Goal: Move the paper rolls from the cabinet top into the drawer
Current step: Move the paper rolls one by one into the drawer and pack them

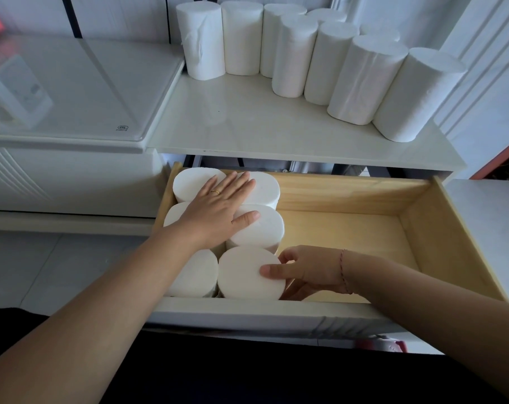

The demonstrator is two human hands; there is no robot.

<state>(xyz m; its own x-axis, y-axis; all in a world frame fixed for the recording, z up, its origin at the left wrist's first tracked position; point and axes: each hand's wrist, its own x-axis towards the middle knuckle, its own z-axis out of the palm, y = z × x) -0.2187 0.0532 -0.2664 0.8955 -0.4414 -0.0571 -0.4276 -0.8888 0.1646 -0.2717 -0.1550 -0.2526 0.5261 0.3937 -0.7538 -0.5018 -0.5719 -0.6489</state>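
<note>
The left hand (218, 208) lies flat, fingers straight, on the packed rolls (262, 228). The right hand (308, 272) curls round the front roll (244, 275) in the drawer (422, 228). More upright rolls (364, 80) wait on the cabinet top (247, 126) — probably light, soft, crushable — so clasp their sides gently.

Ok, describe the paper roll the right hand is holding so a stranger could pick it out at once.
Find the open pale wooden drawer below the white cabinet top. White cylindrical paper rolls stand on end in its left part. Take the front right roll: the only one gripped by the right hand.
</note>
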